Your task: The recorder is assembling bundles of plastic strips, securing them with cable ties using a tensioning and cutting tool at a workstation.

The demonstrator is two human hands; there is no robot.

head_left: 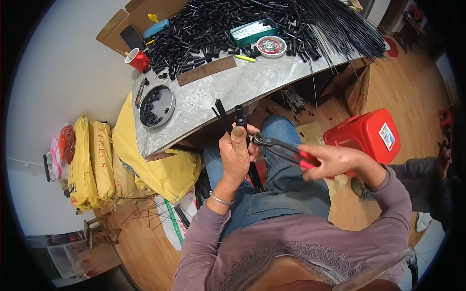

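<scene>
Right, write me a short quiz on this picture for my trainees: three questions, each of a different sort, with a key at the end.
1. Multiple choice: what does the person's right hand hold?
a) a hammer
b) pliers with red grips
c) a spoon

2. True or false: the red cup stands near the left end of the table.

3. Fill in the blank: the small parts in the round tray are ____ in colour.

Key: 1. b; 2. true; 3. black.
</scene>
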